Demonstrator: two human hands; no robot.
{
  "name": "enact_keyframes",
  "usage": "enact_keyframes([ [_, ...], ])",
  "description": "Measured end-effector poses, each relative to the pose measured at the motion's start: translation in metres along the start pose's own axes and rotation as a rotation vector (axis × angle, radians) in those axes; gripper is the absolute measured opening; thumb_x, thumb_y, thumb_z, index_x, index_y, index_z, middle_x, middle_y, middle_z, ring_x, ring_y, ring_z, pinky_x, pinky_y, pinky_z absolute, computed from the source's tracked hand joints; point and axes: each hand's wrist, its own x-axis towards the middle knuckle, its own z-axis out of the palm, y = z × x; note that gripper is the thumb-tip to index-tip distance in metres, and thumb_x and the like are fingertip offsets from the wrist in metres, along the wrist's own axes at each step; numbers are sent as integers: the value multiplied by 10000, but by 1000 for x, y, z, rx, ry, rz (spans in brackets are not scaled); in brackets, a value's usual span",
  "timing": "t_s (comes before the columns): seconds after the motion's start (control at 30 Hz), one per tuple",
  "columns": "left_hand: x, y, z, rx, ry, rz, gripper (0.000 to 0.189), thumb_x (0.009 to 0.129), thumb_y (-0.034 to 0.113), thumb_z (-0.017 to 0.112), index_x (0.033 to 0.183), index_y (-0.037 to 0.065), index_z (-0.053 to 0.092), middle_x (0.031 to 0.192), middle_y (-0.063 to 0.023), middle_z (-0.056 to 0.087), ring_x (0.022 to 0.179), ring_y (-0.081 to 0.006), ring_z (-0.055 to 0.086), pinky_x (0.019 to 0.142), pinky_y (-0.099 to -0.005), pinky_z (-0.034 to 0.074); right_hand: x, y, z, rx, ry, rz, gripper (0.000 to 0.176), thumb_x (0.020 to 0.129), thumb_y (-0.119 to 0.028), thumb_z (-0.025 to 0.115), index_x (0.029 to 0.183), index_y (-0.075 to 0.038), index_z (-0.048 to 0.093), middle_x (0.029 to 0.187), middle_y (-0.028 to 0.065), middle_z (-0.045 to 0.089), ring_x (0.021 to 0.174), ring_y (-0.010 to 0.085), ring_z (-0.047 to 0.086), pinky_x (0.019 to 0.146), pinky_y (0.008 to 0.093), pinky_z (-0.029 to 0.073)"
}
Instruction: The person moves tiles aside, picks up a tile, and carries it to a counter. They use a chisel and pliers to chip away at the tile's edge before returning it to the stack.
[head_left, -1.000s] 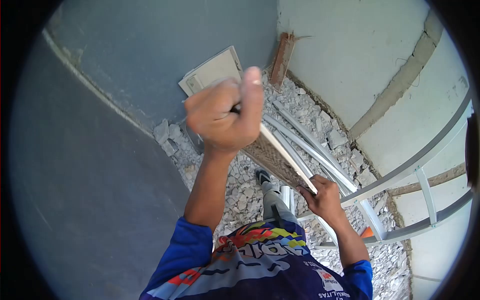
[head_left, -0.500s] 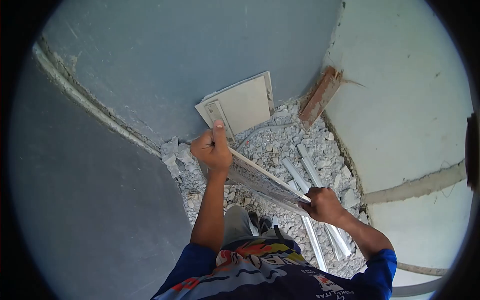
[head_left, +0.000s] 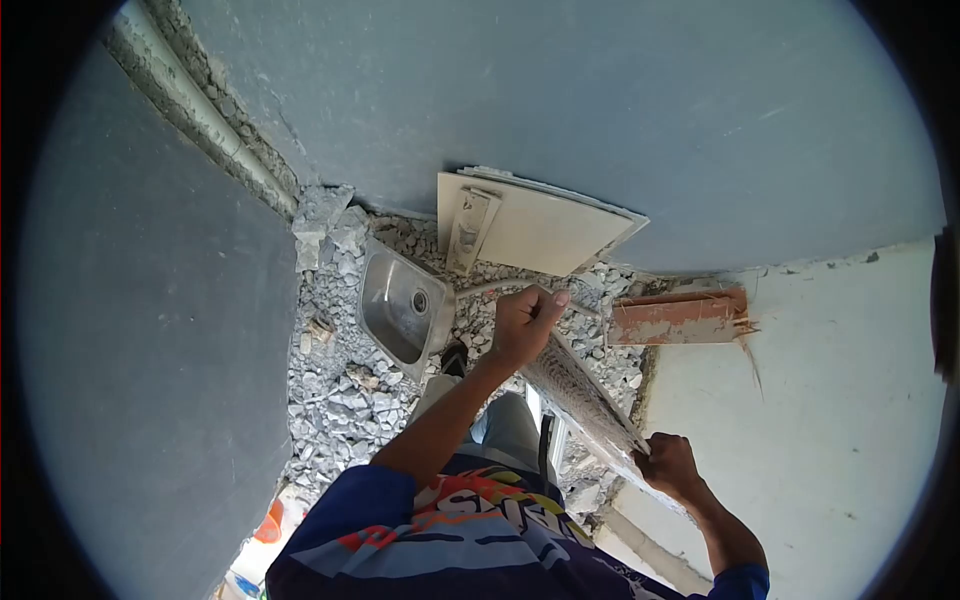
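A tile panel (head_left: 590, 395) with a rough, mortar-marked back hangs tilted in front of my body. My left hand (head_left: 527, 325) grips its upper left end, thumb up. The lower right end is held in my right hand (head_left: 670, 465), fingers wrapped round the edge. Beyond my left hand, cream tiles (head_left: 545, 225) lean against the grey wall, with a narrow tile strip (head_left: 470, 230) resting on them. To the left of my left hand, a stainless steel sink (head_left: 405, 305) lies on the rubble.
Broken rubble (head_left: 340, 390) covers the floor around my feet. A reddish-brown mortar-stained board (head_left: 680, 318) lies by the right wall. A pipe (head_left: 200, 110) runs in a groove at the left wall corner. An orange object (head_left: 270, 522) shows at the lower left.
The view has turned, so the wall tiles and board sit farther right in the frame. The sink, mostly hidden before, now shows. Both hands still hold the panel, now lower and farther right.
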Motion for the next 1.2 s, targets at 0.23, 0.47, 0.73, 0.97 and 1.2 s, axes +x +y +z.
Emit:
enact_keyframes([
  [0.23, 87, -140, -92, 747, 68, -245, 434, 816, 302, 758, 1119, 35, 601, 1130, -153, 598, 1044, -288, 608, 875, -427, 501, 66, 76, -36, -33, 74, -138, 208, 786, -152, 720, 647, -38, 617, 600, 134, 556, 525, 329, 565, 500, 438, 457],
  [0.47, 184, -227, -97, 1460, -148, -337, 834, 767, 349, 785, 1433, 109, 344, 1510, -144, 290, 1393, -321, 335, 1077, -533, 356, 163, 157, -41, -83, 101, -260, 295, 750, -198, 778, 632, -37, 561, 595, 174, 552, 514, 381, 558, 487, 457, 450],
  [0.73, 231, -305, -114, 1822, -651, -86, 853, 823, 178, 650, 1548, 119, 203, 1583, -104, 240, 1471, -270, 224, 1197, -465, 228, 263, 201, -69, 30, -37, -278, 105, 799, -134, 726, 731, -82, 665, 569, 95, 540, 508, 280, 551, 486, 406, 466],
  [0.97, 228, -350, -125, 1792, -465, 107, 770, 879, 139, 551, 1560, 146, 191, 1537, -57, 316, 1433, -233, 301, 1185, -466, 250, 318, 215, -86, -52, -105, -283, 137, 801, -129, 729, 697, -72, 660, 566, 103, 542, 498, 280, 546, 496, 409, 462],
  [1.2, 221, -343, -114, 1727, -347, 37, 694, 802, 104, 604, 1467, 157, 412, 1402, -28, 442, 1338, -224, 390, 1093, -456, 309, 358, 222, -101, -92, -156, -267, 194, 799, -151, 743, 674, -42, 642, 607, 135, 579, 533, 316, 589, 524, 419, 481],
])
